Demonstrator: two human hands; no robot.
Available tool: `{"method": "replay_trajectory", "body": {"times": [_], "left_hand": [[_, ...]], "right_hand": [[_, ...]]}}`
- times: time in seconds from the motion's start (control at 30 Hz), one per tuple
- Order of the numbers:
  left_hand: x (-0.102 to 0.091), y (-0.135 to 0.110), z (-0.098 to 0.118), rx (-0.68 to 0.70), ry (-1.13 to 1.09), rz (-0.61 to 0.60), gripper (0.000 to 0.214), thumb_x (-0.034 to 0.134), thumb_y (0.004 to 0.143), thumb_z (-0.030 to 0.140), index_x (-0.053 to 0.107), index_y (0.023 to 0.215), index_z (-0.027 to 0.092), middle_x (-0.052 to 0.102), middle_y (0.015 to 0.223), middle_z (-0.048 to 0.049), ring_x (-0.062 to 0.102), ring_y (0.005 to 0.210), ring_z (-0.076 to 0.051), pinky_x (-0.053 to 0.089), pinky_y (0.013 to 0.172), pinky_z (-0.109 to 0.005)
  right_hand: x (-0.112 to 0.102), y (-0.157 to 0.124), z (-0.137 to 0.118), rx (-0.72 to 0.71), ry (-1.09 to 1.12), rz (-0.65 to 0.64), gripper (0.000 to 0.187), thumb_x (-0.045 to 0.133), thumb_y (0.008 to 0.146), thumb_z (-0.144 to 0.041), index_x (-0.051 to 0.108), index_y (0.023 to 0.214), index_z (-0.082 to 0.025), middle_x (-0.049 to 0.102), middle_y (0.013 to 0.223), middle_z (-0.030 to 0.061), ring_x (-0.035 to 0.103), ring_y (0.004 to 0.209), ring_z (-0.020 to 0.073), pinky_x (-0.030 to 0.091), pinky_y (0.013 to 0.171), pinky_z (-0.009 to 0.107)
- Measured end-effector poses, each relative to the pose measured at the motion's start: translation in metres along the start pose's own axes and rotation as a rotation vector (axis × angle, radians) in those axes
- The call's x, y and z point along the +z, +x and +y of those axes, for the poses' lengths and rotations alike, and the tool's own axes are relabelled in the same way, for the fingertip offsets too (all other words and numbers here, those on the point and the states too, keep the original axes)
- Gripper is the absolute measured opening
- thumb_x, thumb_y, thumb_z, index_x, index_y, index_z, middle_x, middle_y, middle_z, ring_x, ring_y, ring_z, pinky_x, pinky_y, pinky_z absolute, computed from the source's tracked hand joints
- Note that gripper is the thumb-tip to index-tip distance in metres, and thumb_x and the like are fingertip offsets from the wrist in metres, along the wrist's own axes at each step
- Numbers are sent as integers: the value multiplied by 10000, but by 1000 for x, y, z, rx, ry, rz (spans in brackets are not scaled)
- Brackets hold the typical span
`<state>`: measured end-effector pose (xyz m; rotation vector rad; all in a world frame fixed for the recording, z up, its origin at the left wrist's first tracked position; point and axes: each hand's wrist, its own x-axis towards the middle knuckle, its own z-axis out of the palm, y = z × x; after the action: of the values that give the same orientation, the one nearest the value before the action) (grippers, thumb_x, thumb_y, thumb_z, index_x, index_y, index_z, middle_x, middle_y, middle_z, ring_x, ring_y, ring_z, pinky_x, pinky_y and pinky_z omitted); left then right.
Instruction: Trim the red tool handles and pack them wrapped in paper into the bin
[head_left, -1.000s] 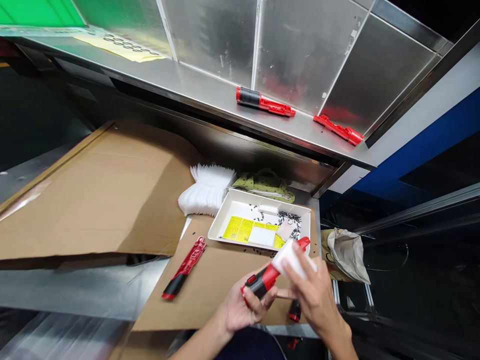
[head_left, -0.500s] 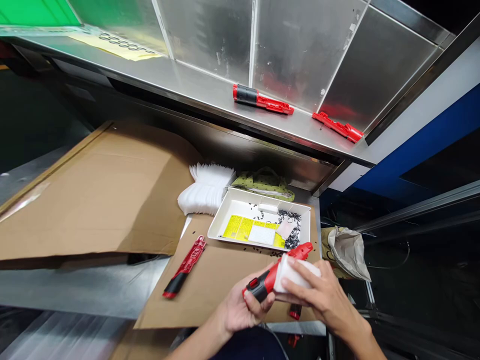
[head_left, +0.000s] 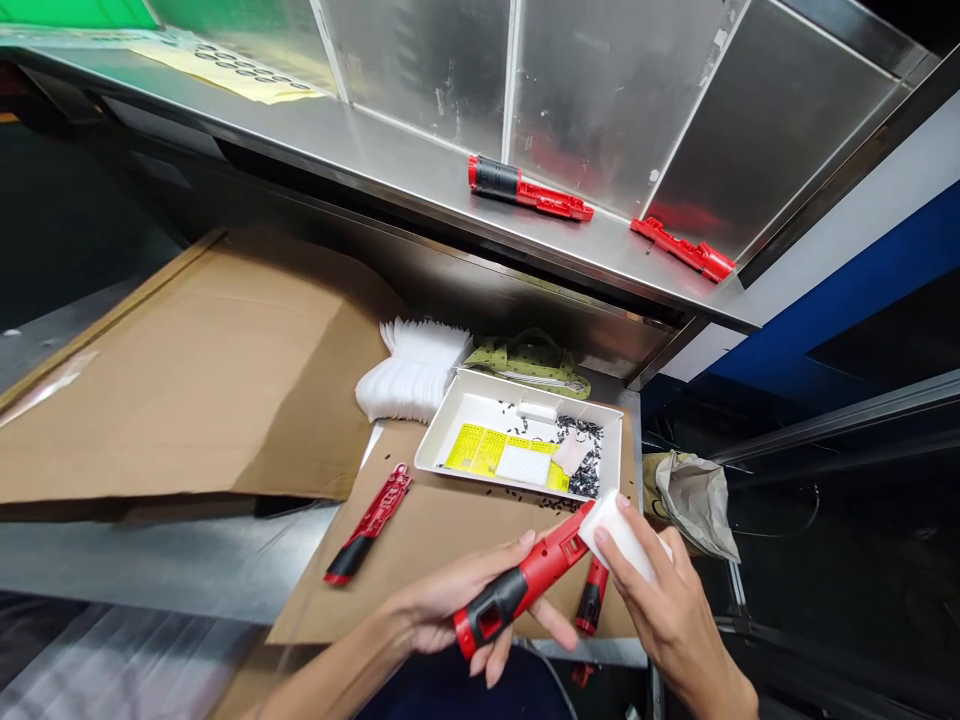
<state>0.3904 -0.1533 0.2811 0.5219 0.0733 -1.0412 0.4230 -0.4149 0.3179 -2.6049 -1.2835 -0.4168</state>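
left hand [head_left: 442,600] grips the red handle [head_left: 517,590] over the cardboard [head_left: 450,540], right hand [head_left: 675,610] pinches white foam [head_left: 619,535]; i'd fear a slack pinch dropping it.

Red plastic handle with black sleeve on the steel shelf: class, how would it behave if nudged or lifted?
The round black sleeve might let it roll slightly, though the flat red end probably stops it. It looks stiff and fairly light. On the smooth steel shelf it would probably slide.
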Motion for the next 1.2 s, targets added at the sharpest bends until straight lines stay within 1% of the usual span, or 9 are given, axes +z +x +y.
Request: {"method": "replay_trajectory", "body": {"times": [0.07, 0.2, 0.37, 0.47, 0.63, 0.77, 0.97, 1.07, 1.2], "left_hand": [[3, -5, 6, -44, 111, 22, 706, 355, 1014, 592, 198, 1586, 209, 790, 1035, -164, 699, 469, -136, 487, 380, -149], [-2, -10, 13, -241, 240, -51, 629, 293, 1015, 601, 538, 1410, 176, 795, 887, -127, 594, 369, -146, 365, 282, -179], [-21, -14, -2, -487, 295, -241, 717, 460, 839, 794, 761, 1066, 184, 666, 526, -65, 473, 274, -185, 313, 213, -235], [-22, -16, -12, -552, 262, -289, 727, 542, 744, 846, 778, 868, 169, 655, 504, -79, 498, 280, -187, 362, 234, -246], [-13, -23, -20, -520, 179, -306, 708, 536, 831, 754, 638, 1327, 260, 762, 916, -101, 723, 617, -308, 539, 402, -377], [-6, -25, -22, -561, 114, -326, 629, 522, 882, 694, 665, 1286, 234, 752, 1059, -114, 757, 801, -337, 583, 488, -420], [13, -31, -23, -565, -90, -66, 557, 261, 1039, 499, 677, 1208, 169, 763, 786, -103, 705, 539, -225, 344, 296, -180], [12, -32, -26, -525, -91, -53, 538, 286, 1040, 488, 667, 1226, 156, 716, 627, -62, 567, 347, -153, 286, 266, -141], [6, -34, -31, -503, -43, -109, 585, 321, 1011, 558, 652, 1293, 166, 652, 516, -37, 508, 269, -160, 276, 215, -154]], "right_hand": [[-5, 2, -1, -24, -6, -46, 725, 422, 919, -8, 305, 1582, -279, 339, 1605, 169, 535, 864, 217, 503, 799, 394], [-17, 0, -1, -127, 78, -156, 697, 398, 905, -2, 381, 1547, -272, 372, 1596, 135, 552, 1144, 279, 520, 912, 428], [-24, -6, -15, -248, 229, -302, 616, 424, 910, -54, 468, 1490, -255, 448, 1553, 153, 606, 1154, 275, 566, 893, 409], [-25, -9, -25, -306, 268, -388, 568, 460, 926, -104, 496, 1466, -274, 488, 1530, 140, 618, 1200, 296, 589, 885, 416], [-38, -20, -31, -290, 207, -449, 473, 463, 991, -156, 540, 1428, -321, 565, 1473, 92, 622, 1240, 215, 553, 990, 337], [-53, -17, -42, -221, 258, -411, 436, 457, 993, -143, 581, 1382, -297, 587, 1451, 79, 580, 1304, 190, 520, 1053, 340], [-55, -29, -44, -165, 281, -422, 503, 506, 950, -97, 559, 1411, -291, 585, 1453, 77, 601, 1279, 227, 572, 991, 350], [-48, -41, -38, -166, 290, -469, 536, 520, 953, -122, 518, 1452, -319, 536, 1497, 95, 598, 1283, 251, 596, 947, 365], [-51, -41, -36, -157, 272, -461, 549, 489, 953, -93, 519, 1449, -325, 504, 1526, 70, 595, 1287, 250, 594, 948, 355]]}}
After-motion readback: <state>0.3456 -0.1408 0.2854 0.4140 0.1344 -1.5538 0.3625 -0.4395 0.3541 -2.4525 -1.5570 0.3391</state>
